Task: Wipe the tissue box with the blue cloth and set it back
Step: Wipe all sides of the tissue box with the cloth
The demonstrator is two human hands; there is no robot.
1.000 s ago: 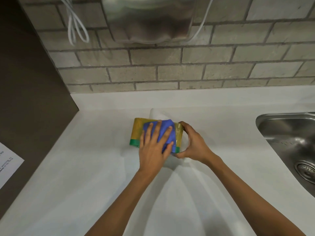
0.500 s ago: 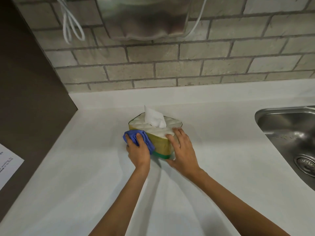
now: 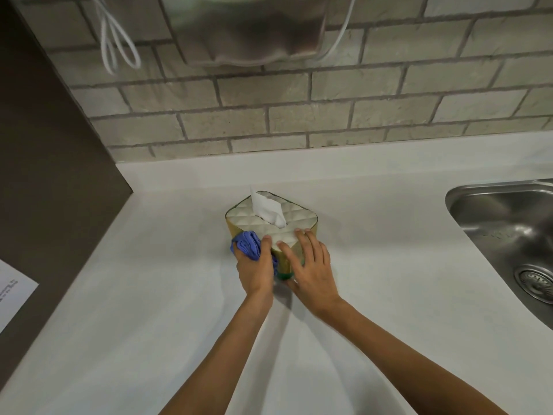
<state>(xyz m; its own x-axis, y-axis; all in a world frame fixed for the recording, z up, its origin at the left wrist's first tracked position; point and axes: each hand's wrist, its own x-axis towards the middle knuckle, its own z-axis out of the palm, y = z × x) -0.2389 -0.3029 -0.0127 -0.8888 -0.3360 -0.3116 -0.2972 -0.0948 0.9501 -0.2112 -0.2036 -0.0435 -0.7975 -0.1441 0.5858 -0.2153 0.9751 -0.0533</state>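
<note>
The tissue box stands upright on the white counter, with a quilted white top, gold sides and a green base band. A white tissue sticks up from its slot. My left hand presses the bunched blue cloth against the box's near-left side. My right hand grips the box's near-right corner, fingers lying over the top edge. The box's lower front is hidden behind both hands.
A steel sink with a drain is set into the counter at the right. A brick wall rises behind, with a metal dispenser and white cords hanging on it. A dark panel with a paper sheet borders the left.
The box, lying on its side a second ago with the cloth on its face, now stands upright. My left hand moved the cloth to the near-left side; my right hand shifted to the near-right corner.
</note>
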